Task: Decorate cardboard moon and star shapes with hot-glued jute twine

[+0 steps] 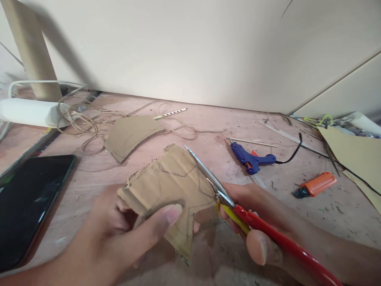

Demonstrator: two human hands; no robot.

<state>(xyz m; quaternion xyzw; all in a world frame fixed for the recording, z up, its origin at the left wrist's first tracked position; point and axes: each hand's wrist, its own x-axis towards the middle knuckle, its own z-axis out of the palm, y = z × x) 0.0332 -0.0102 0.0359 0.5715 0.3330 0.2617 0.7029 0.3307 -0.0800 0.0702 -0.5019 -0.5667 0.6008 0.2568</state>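
My left hand (119, 234) grips a piece of corrugated cardboard (169, 186) with pencil lines drawn on it, thumb pressed on its front. My right hand (262, 226) is closed around the red and yellow handles of a pair of scissors (238, 208). The scissors' metal blades run up and left along the cardboard's right edge. A second, curved cardboard piece (129, 135) lies flat on the pink table behind.
A black phone (26, 202) lies at the left. A blue glue gun (251, 159) with a black cord, an orange utility knife (315, 185), a pencil (169, 114), tangled twine (86, 123), a white tube (29, 112) and tan paper (354, 155) surround the work spot.
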